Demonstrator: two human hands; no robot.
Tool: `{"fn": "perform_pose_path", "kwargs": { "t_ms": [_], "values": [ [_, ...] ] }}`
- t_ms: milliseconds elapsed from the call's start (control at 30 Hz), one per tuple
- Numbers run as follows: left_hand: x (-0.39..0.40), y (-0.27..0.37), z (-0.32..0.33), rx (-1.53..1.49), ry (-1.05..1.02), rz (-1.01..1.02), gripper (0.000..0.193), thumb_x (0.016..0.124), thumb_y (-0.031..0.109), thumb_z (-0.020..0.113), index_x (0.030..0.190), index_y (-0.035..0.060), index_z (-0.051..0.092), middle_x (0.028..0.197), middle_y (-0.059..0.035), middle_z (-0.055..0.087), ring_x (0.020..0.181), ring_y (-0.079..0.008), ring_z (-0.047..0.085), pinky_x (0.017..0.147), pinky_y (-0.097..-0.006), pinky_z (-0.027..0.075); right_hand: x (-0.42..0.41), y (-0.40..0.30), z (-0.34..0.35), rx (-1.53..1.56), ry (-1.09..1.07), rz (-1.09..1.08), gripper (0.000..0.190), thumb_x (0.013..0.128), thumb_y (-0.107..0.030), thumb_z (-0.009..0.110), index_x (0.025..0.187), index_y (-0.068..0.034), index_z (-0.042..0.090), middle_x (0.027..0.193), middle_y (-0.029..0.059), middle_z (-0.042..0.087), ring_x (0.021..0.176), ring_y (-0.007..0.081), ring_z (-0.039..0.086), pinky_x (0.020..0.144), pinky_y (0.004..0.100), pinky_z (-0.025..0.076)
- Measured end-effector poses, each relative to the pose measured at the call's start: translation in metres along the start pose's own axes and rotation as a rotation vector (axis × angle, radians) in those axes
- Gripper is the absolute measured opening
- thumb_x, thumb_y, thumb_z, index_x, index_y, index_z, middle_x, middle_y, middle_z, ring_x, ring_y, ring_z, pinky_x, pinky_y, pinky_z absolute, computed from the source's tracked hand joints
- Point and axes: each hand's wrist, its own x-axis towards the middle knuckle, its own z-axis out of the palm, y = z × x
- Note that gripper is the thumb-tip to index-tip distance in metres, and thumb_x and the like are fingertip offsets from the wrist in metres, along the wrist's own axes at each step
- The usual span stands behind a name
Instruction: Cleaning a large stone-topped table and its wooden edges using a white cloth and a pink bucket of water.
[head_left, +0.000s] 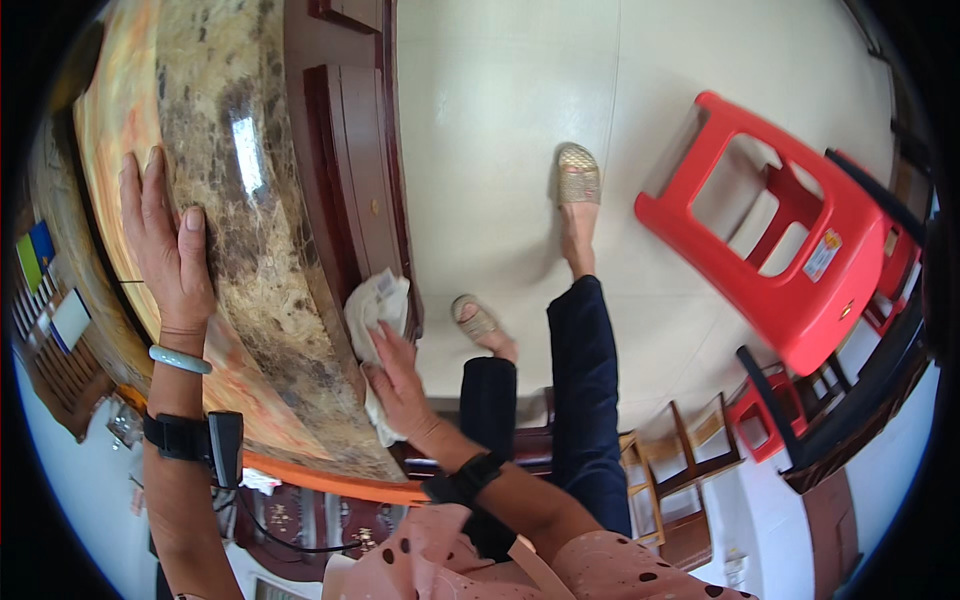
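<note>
My left hand (169, 255) rests with its fingers stretched out on the polished stone tabletop (247, 300), which has an orange-veined middle and a dark mottled border. It holds nothing; the thumb stands apart from the fingers. A pale bangle (180, 359) circles that wrist. Lower down, my right hand (401, 386) presses a whitish cloth (367, 307) against the side of the table, just below the stone edge. Part of the cloth is hidden beneath the palm and fingers. Dark red wooden panels (360, 165) form the table's side above the cloth.
A large red plastic stool (840, 277) stands on the tiled floor (495, 127) at the right. Wooden chairs (686, 457) and a smaller red stool (765, 416) are at lower right. My slippered feet (579, 176) are apart beside the table. A slatted wooden seat (64, 360) lies beyond the table.
</note>
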Motion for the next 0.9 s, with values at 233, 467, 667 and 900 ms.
{"fn": "perform_pose_path", "kwargs": {
  "t_ms": [233,467,667,900],
  "values": [
    [0.001,0.008,0.003,0.006,-0.008,0.032,0.059,0.098,0.041,0.046,0.146,0.006,0.043,0.155,-0.0215,0.03,0.144,-0.0362,0.028,0.117,-0.0451,0.02,0.242,-0.049,-0.02,-0.429,0.272,-0.338,0.044,0.09,-0.008,0.059,0.133,-0.017,0.056,0.145,0.0205,0.039,0.117,0.0418,0.045,0.092,0.0524,0.042],
    [-0.004,0.002,-0.004,0.035,-0.03,-0.008,0.062,0.098,0.045,0.045,0.146,0.0059,0.042,0.156,-0.0209,0.028,0.145,-0.0363,0.025,0.117,-0.0452,0.019,0.184,-0.02,-0.014,-0.43,0.193,-0.388,0.056,0.081,0.004,0.055,0.133,-0.016,0.057,0.14,0.024,0.04,0.11,0.0427,0.049,0.092,0.0508,0.044],
    [-0.002,0.004,-0.004,0.003,-0.034,-0.023,0.062,0.099,0.044,0.045,0.147,0.0057,0.041,0.157,-0.02,0.026,0.145,-0.0349,0.025,0.117,-0.0449,0.021,-0.018,0.041,-0.019,-0.453,-0.098,-0.077,0.057,0.073,0.005,0.059,0.127,-0.014,0.061,0.139,0.0236,0.04,0.117,0.0454,0.047,0.093,0.0519,0.043],
    [-0.001,0.007,0.0,-0.015,-0.039,-0.009,0.059,0.1,0.042,0.044,0.148,0.0074,0.041,0.156,-0.0189,0.029,0.145,-0.0332,0.027,0.117,-0.0435,0.021,0.204,-0.028,-0.009,-0.31,0.262,-0.283,0.048,0.086,-0.002,0.057,0.131,-0.02,0.059,0.139,0.0197,0.041,0.116,0.0421,0.047,0.097,0.0529,0.04]
  ]
}}
